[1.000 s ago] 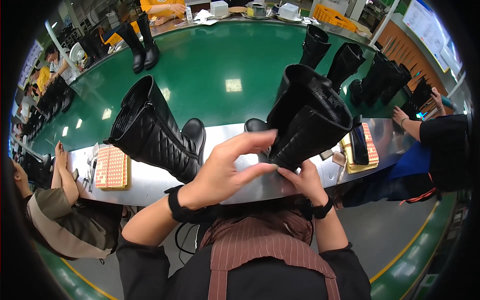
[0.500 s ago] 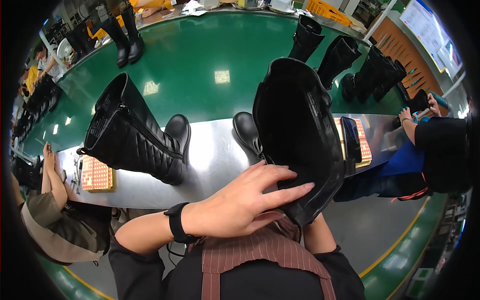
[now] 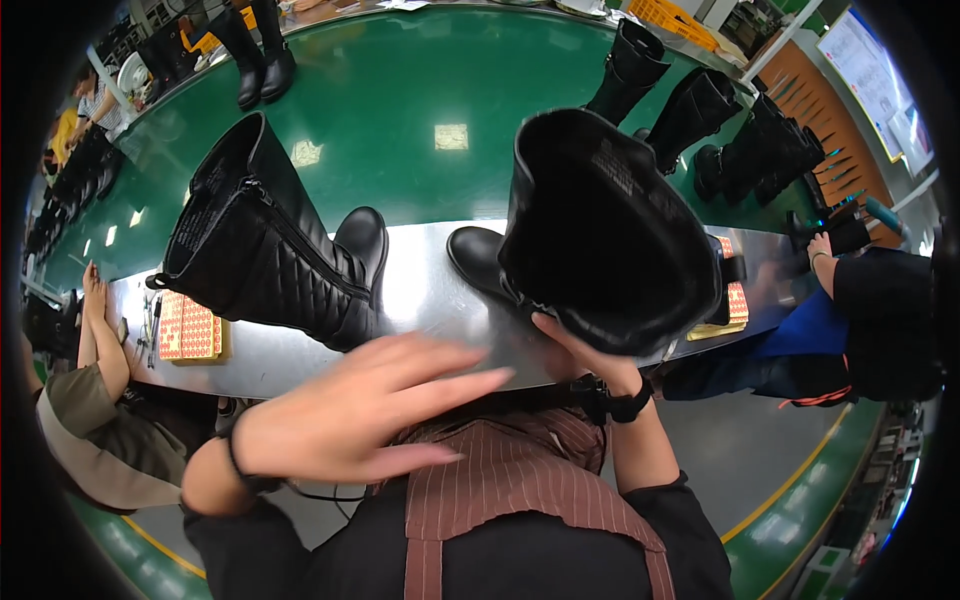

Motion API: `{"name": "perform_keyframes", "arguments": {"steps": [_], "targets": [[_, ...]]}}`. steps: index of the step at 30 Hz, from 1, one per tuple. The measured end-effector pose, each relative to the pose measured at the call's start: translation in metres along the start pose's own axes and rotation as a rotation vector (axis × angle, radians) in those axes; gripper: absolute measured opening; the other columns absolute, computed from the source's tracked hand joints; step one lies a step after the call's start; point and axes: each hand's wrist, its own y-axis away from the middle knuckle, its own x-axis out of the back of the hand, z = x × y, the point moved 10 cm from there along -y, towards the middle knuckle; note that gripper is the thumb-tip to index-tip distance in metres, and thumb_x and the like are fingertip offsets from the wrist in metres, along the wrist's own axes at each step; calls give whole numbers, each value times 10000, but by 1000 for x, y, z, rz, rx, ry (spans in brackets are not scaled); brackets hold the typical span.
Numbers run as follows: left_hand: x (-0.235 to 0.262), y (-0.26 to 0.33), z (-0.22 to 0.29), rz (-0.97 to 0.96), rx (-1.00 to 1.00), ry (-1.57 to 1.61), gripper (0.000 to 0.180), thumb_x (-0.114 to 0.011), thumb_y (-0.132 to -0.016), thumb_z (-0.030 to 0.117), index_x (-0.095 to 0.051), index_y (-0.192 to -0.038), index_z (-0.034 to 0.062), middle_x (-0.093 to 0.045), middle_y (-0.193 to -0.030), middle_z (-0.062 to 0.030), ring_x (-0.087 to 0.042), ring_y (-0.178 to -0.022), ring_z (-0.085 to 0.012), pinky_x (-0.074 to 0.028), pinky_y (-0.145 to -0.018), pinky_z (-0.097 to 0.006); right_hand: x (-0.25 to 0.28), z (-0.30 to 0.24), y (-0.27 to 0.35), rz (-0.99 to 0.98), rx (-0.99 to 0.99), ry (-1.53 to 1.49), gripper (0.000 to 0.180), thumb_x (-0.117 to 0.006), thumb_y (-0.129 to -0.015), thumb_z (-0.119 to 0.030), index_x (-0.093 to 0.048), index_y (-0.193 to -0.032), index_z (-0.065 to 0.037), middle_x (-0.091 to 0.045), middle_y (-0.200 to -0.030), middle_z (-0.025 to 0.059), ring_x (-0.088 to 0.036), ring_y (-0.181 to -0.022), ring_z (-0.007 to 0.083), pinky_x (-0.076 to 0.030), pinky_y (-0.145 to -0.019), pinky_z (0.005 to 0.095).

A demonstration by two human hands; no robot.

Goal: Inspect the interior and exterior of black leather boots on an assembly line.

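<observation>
Right boot: on the steel ledge point(image 3: 425, 290), its dark mouth facing up toward the wearer; the right boot point(image 3: 610, 230) is the one being handled.
Long axis: the shaft rises from the foot toward the viewer, leaning right and nearward; the toe juts out to the left of the shaft.
Nearer hand: the right hand point(image 3: 595, 362), tucked under the near rim of the right boot – thumb showing on the left of the shaft, the other fingers hidden behind leather, so I cannot tell how tightly they close.
Left hand: left and nearward of the right boot, well apart from it; fingers spread and blurred, nothing between them. From the left hand point(image 3: 365, 412), the boot's mouth lies up and to the right.
Left boot: left of the right boot, shaft leaning away from it, zip visible; a bare strip of ledge separates the toe of the left boot point(image 3: 270, 275) from the other toe.
Ledge edge: just nearward of the right boot, beneath the right wrist.
Open room: beyond the right boot, leftward across the green tabletop point(image 3: 400, 130); more tall boots point(image 3: 697, 112) crowd its far right – tighter there.
</observation>
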Motion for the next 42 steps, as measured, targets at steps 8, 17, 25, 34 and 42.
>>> {"name": "perform_keyframes", "arguments": {"steps": [8, 17, 25, 34, 42], "targets": [[4, 154, -20, -234, 588, -160, 519, -802, -811, 321, -668, -1234, 52, -685, -1106, -126, -637, -1050, -317, -503, -925, -408, 1, 17, -11, -84, -62, -22, 406, -876, -734, -175, -717, -1067, -5, -737, -1027, 92, -685, -941, 183, -526, -864, 314], [-65, 42, -87, 187, 519, 452, 403, -666, -968, 276, -627, -1241, -18, -713, -953, -118, -688, -834, -205, -536, -758, -330, -13, 28, 7, 94, -348, -755, 422, -712, -891, -79, -566, -1282, -10, -638, -1204, 69, -628, -1076, 181, -516, -953, 323], [-33, -37, -79, 999, 158, 220, 287, -798, -819, 77, -601, -1021, 26, -565, -988, -76, -593, -838, -167, -494, -708, -290, 6, -21, 24, 269, -39, -544, 251, -780, -855, -71, -705, -1082, 5, -714, -1039, 53, -656, -947, 149, -517, -859, 301], [-72, -44, -131, 742, 360, 274, 233, -786, -848, 230, -644, -863, 47, -606, -831, -38, -532, -735, -141, -450, -638, -268, -3, -18, 32, 243, 57, -267, 249, -806, -807, -32, -727, -1039, 9, -732, -1015, 69, -680, -932, 158, -535, -850, 315], [-154, -40, -160, -12, 469, 1332, 399, -535, -1047, 346, -578, -763, 69, -428, -646, 43, -370, -571, -93, -290, -542, -239, -21, -25, 32, 82, 189, 115, 318, -830, -813, -164, -719, -1080, -34, -728, -1045, 71, -683, -913, 211, -521, -838, 334]]}}
